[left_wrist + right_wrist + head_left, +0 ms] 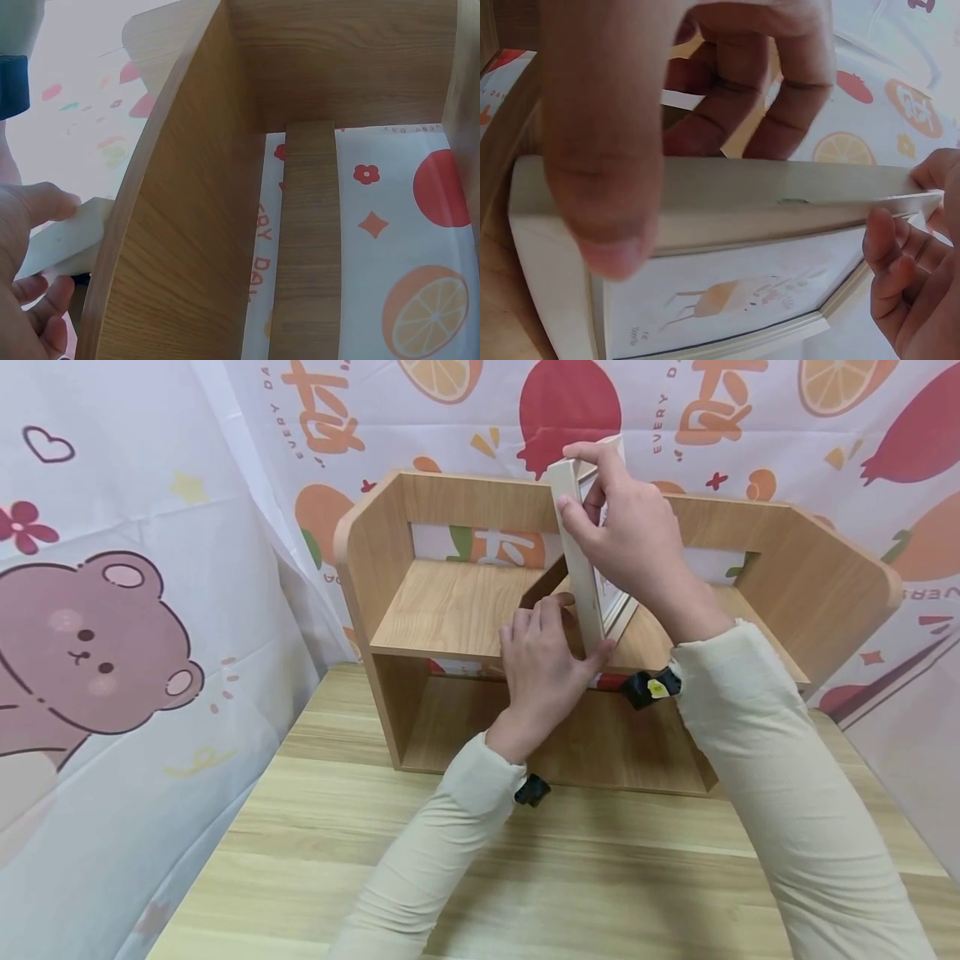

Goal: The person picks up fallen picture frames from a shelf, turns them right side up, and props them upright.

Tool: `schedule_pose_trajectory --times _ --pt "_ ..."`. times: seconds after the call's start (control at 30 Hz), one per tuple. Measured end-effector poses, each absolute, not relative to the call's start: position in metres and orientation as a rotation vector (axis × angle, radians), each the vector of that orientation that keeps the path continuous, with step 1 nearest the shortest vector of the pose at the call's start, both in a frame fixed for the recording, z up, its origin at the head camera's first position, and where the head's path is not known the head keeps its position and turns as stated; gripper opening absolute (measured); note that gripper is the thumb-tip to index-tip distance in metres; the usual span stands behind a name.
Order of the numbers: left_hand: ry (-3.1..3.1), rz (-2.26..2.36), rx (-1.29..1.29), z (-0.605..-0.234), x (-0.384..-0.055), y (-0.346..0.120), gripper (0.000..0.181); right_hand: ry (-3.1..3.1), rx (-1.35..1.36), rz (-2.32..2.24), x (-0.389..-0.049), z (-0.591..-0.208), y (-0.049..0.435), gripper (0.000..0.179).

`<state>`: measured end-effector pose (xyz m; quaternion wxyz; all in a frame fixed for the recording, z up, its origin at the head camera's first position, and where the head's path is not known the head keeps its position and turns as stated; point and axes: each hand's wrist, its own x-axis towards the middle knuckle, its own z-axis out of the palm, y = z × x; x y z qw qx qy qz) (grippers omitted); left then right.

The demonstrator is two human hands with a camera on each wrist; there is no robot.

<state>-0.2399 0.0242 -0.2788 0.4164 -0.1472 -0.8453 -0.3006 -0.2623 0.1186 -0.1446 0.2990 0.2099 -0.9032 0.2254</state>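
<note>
A cream picture frame stands tilted over the upper board of a wooden desktop shelf. In the right wrist view, its picture shows a small orange animal drawing on white. My right hand grips the frame's top end, index finger over the upper corner and thumb against the side edge. Lower down, my left hand holds the bottom end, thumb on the near edge and fingers behind. The left wrist view shows only one corner of the picture frame beside the shelf board.
The shelf's side panels rise left and right, with a back rail between them. Beneath is a lower compartment. The shelf stands on a wood-grain table. Printed cloths hang behind and at the left.
</note>
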Motion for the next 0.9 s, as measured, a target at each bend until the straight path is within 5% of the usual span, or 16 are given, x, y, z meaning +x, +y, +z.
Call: schedule_pose_trajectory --times 0.9 --pt "-2.249 -0.938 -0.376 -0.271 -0.235 0.009 0.056 -2.632 0.586 0.657 -0.271 -0.129 0.126 0.062"
